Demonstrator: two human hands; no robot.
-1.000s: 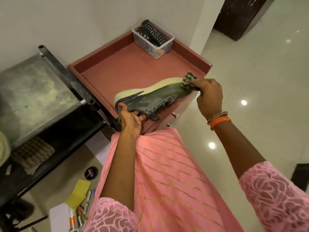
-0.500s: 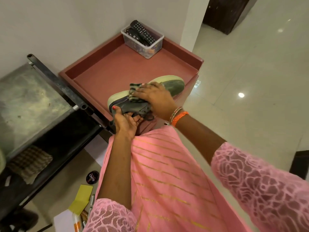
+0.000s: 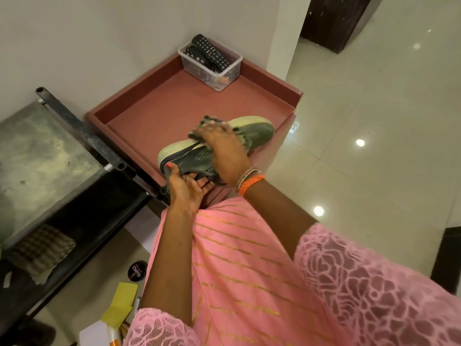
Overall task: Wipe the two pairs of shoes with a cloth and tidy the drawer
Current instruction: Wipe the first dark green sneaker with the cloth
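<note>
Fingers (image 3: 212, 129) of right hand (image 3: 224, 151) laid flat and close together, pressing crumpled dark cloth (image 3: 207, 122) onto grey, scuffed upper of shoe (image 3: 257, 132). Thumb and curled fingers of left hand (image 3: 187, 186) gripping heel end, pale thick sole turned away. Shoe held over front rim of matte reddish drawer (image 3: 154, 106); clear ribbed plastic box (image 3: 212, 68) of black remotes (image 3: 212, 52) in far corner.

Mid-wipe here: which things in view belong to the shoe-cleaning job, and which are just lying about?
In the job:
- grey shoe, gripped at the heel by the left hand
- cloth, pressed on it by the right hand

Lying about:
- tub of remotes on the red cabinet top
- polish tin
- yellow sheet
- checked cloth
</note>
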